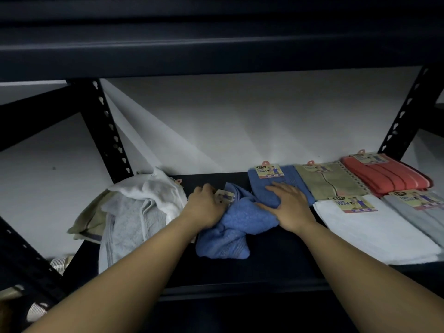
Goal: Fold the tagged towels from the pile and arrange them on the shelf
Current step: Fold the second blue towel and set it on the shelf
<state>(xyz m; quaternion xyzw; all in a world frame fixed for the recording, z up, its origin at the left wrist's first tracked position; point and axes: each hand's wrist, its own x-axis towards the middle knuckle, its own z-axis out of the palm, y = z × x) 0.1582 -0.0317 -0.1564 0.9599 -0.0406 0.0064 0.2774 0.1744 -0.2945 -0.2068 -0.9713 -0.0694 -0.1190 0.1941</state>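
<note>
Blue, limp terry: the crumpled towel (pixel 228 227) sagged; left hand (pixel 206 207) gripped its tagged corner, right hand (pixel 288 207) pressed flat.

Crumpled blue towel (pixel 230 227) mid-shelf (pixel 276 267) — between heaped pile (pixel 141 207) and folded towels (pixel 370 227).

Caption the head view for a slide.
Both hands work a crumpled blue towel on the shelf, between unfolded pile and folded tagged towels.

Dim, soft focus, dark corners, edges bowed
</note>
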